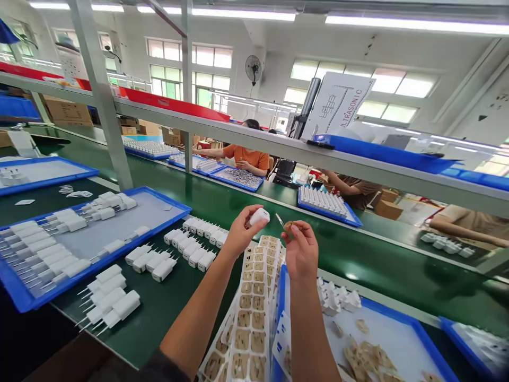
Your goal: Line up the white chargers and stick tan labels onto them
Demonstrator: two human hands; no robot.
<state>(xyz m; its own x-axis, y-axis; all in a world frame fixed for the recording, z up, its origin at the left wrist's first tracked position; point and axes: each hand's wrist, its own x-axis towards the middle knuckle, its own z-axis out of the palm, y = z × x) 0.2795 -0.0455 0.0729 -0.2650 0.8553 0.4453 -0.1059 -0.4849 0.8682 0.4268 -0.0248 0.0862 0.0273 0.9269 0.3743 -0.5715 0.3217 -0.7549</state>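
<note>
My left hand [247, 231] is closed around a white USB plug charger [260, 216], its end with the port turned up. Just to the right, my right hand [301, 245] pinches a small brown piece [288, 226]. A thin pale strip [279, 218] juts from that pinch toward the charger, apart from it; whether it belongs to the brown piece I cannot tell. Below both hands lie long sheets of brown die-cut pieces [250, 302] with white borders. Several white chargers [194, 245] stand in rows on the green bench left of my left hand.
A blue-rimmed tray [167, 202] at left holds more chargers. At right, another blue tray [413, 318] holds loose brown scraps [369, 361] and white parts [338, 297]. A metal shelf rail [254, 131] crosses in front. Beyond it, a co-worker in orange [250, 158] sits by further trays.
</note>
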